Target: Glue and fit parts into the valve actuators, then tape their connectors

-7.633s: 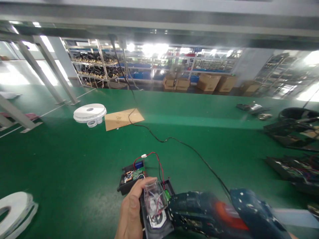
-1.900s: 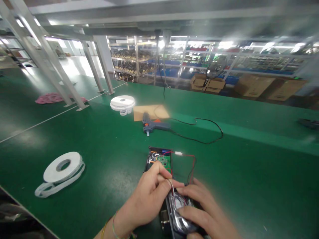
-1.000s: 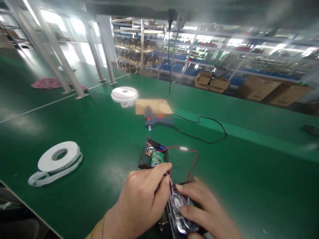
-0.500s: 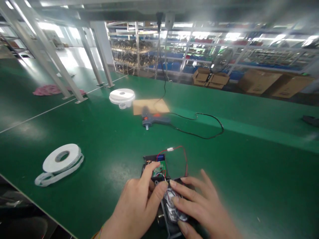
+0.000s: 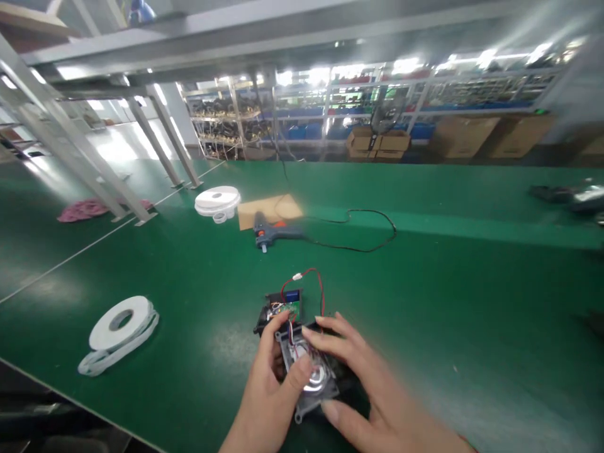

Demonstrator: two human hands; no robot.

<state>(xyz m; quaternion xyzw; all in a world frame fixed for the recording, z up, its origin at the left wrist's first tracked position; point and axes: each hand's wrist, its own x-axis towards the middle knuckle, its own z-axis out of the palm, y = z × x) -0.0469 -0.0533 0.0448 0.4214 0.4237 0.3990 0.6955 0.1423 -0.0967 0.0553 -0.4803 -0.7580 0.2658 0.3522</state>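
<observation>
Gripping speaker module [image 5: 309,374] with both hands: left hand [image 5: 264,402] closed on its left edge, right hand [image 5: 372,396] fingers spread, clamping top and right side. Near bench [image 5: 448,302] edge, 6 o'clock. Risk: red wires [image 5: 311,286] to black box [image 5: 278,308] at 12 snag or tear if module's pulled. Open room at 3; glue gun [image 5: 274,234] well clear.

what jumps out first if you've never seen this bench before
Low in the middle, the left hand and right hand close around a small black assembly with a shiny round part, red wires looping up behind it. Beyond it a glue gun lies on the green table, and a white tape roll sits at left.
</observation>
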